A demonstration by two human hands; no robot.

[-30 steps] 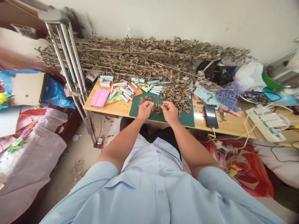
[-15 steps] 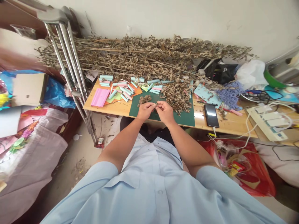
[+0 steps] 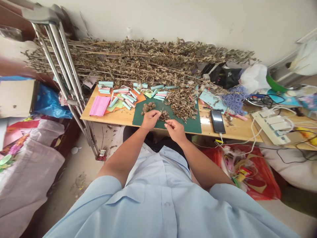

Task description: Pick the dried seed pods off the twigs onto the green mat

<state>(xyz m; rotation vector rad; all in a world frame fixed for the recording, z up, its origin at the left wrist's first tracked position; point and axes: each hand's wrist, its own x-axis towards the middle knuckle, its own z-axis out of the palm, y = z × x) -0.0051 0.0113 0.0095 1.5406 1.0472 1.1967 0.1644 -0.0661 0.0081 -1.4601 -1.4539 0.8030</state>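
As we look down past the light blue shirt [image 3: 160, 205], the left grip [image 3: 151, 119] curls loosely beside a small clump of dried leaves [image 3: 164, 115] (held or empty, can't tell), the right grip [image 3: 175, 130] pinched shut just short of it, nothing showing, on a green cutting mat [image 3: 192, 127]; beyond, a heap of dried leaves [image 3: 182, 104] and long dried stems [image 3: 138, 58].

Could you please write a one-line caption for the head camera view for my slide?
The left hand and right hand pinch above dried leaves on a green cutting mat.
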